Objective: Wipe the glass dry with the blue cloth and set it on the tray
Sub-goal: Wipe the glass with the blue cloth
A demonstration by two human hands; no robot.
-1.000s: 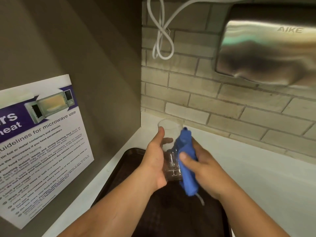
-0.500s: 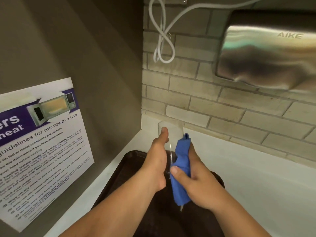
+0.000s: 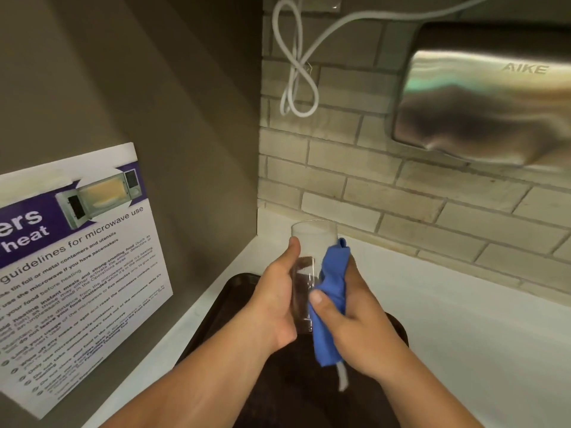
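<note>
A clear drinking glass (image 3: 310, 242) is held upright above the dark brown tray (image 3: 222, 307). My left hand (image 3: 275, 301) grips the glass from the left, thumb up near the rim. My right hand (image 3: 355, 316) presses a folded blue cloth (image 3: 332, 291) against the right side of the glass, thumb on the cloth. The cloth hangs below my right hand, with a white tag at its lower end. The lower part of the glass is hidden between the two hands.
The tray lies on a white counter (image 3: 463, 319) in a corner. A microwave guidelines poster (image 3: 77, 257) hangs on the left wall. On the brick back wall are a steel hand dryer (image 3: 482, 97) and a looped white cable (image 3: 296, 72).
Both hands and the glass have shifted slightly left and nearer the tray. My right hand has slid the cloth along the side of the glass; the left grip is unchanged.
</note>
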